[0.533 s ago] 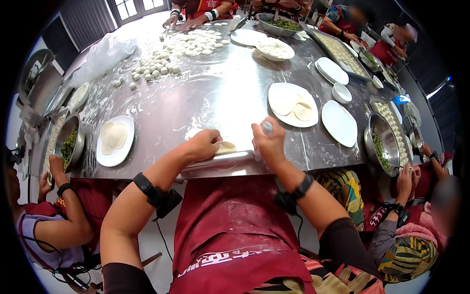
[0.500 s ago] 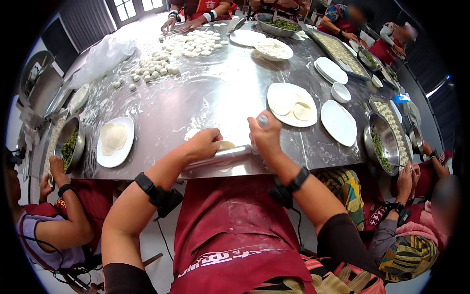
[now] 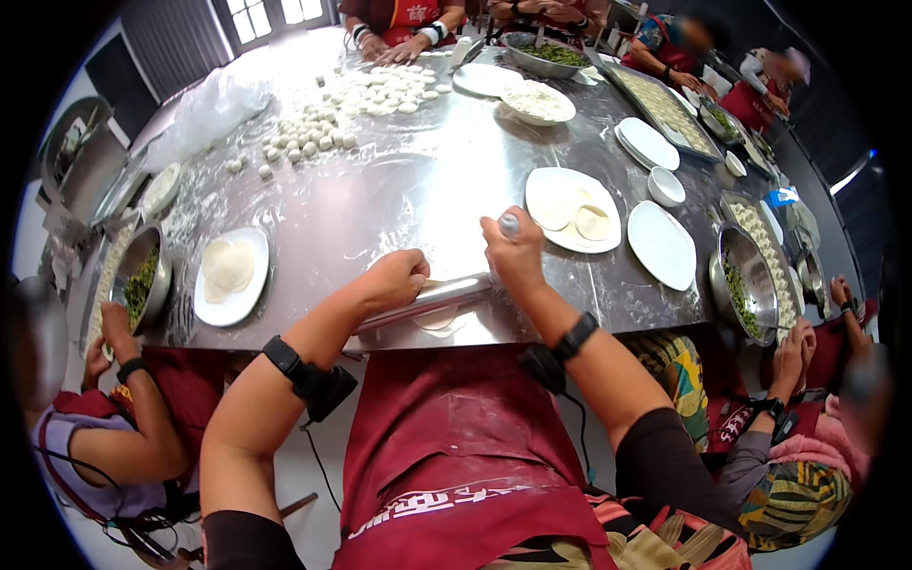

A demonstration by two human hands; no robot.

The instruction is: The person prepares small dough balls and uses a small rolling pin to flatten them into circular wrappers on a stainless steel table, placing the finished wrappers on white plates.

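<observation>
A metal rolling pin (image 3: 427,302) lies slantwise across a thin round dough wrapper (image 3: 442,324) close to the table's near edge. My right hand (image 3: 516,255) is wrapped round the pin's right handle, whose grey end sticks up out of the fist. On the far side of the pin, my left hand (image 3: 397,277) has its fingers closed in a pinch at the wrapper's edge. Most of the far part of the wrapper is hidden behind the pin and the left fingers.
Plates of rolled wrappers stand left (image 3: 249,285) and right (image 3: 541,223), beside an empty white plate (image 3: 661,245). Small dough pieces (image 3: 309,141) and a flour dish (image 3: 538,102) lie farther back. Co-workers sit on both sides by bowls of green filling (image 3: 730,323).
More of the wrapper shows on the near side of the pin, and less beyond it. My grip stays the same in both hands. The view has shifted slightly.
</observation>
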